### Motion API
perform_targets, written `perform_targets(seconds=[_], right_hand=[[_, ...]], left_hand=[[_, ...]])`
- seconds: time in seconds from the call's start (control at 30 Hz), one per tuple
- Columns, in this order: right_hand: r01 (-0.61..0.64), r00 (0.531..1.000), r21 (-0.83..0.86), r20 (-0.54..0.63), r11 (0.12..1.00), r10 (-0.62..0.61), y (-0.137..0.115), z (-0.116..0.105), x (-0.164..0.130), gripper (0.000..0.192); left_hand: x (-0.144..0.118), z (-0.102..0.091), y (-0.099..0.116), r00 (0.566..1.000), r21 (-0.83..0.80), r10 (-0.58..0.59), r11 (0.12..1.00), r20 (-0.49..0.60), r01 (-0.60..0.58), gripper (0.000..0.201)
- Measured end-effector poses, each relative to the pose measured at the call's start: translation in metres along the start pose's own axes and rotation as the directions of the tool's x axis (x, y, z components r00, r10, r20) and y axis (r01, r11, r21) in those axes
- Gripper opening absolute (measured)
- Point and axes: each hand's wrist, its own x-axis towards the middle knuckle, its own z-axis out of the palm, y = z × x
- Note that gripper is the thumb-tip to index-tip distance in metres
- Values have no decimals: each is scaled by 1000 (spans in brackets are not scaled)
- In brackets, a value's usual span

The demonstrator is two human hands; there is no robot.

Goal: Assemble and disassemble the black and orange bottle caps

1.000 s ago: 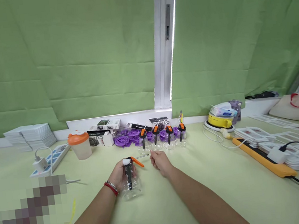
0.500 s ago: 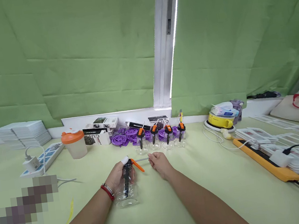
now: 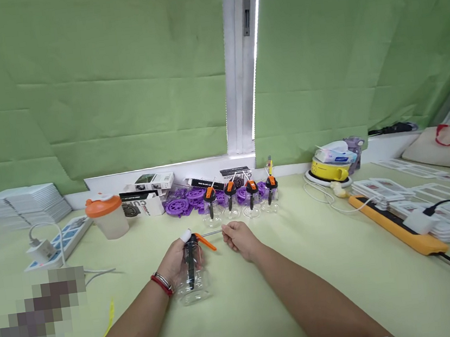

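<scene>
My left hand [image 3: 178,261] is wrapped round the upper part of a clear bottle [image 3: 194,292] with a black top and handle and an orange lever [image 3: 206,242]. A white covering is on my left thumb, which presses by the bottle's top. From the top a thin metal tube [image 3: 212,232] runs out to the right. My right hand [image 3: 237,239] is closed on the tube's far end, its fingertips partly hidden. Behind my hands several similar clear bottles [image 3: 252,204] with black and orange tops stand in a row, thin tubes sticking up from them.
Purple plastic parts [image 3: 178,207] and printed boxes [image 3: 147,204] lie along the wall. To the left are an orange-lidded cup [image 3: 108,218] and a white power strip [image 3: 64,242]. A yellow pot [image 3: 330,171], an orange power strip [image 3: 396,224] and white cards [image 3: 418,207] lie to the right.
The view has shifted slightly. Both hands keep their hold on the bottle and tube; the tube now tilts up a little towards my right hand.
</scene>
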Motion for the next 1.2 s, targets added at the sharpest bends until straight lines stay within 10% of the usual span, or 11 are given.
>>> perform_targets(seconds=[0.8,1.2], right_hand=[[-39,998,4,56,999,38,-3,-5,-1,34],[160,983,-365,-25,917,-181,-1,-25,5,9]], left_hand=[[-4,1,5,1000,0,5,1000,16,-5,40],[-3,1,6,999,-87,31,996,-30,-33,39]])
